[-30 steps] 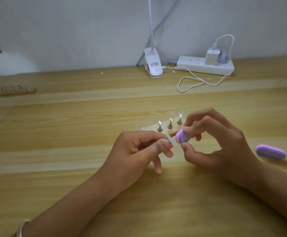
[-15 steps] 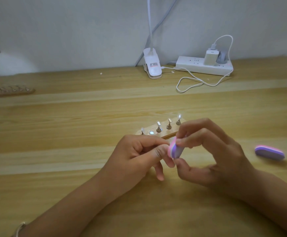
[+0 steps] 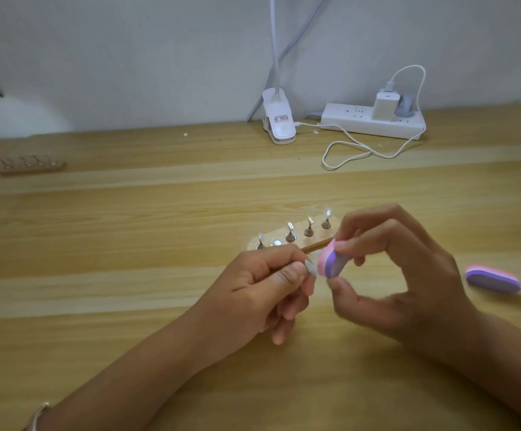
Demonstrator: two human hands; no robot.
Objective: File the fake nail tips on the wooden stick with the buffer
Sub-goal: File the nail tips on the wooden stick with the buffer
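My left hand (image 3: 262, 287) pinches a small holder with a pale fake nail tip (image 3: 311, 268) at its end. My right hand (image 3: 399, 275) pinches a pink and purple buffer (image 3: 330, 259) between thumb and fingers, its edge against the nail tip. Just behind the hands lies the wooden stick (image 3: 299, 237) with several small metal stands, each carrying a clear nail tip. One spot on the stick shows a bare round magnet (image 3: 276, 243).
A second pink and purple buffer (image 3: 494, 279) lies on the wooden table to the right. Another wooden stick with nail stands (image 3: 32, 163) sits far left. A white clip lamp (image 3: 279, 122), a power strip (image 3: 374, 121) and a looped white cable (image 3: 346, 154) are at the back.
The buffer in my right hand has slid left and down along the nail tip, then back a little. My left hand has stayed nearly still.
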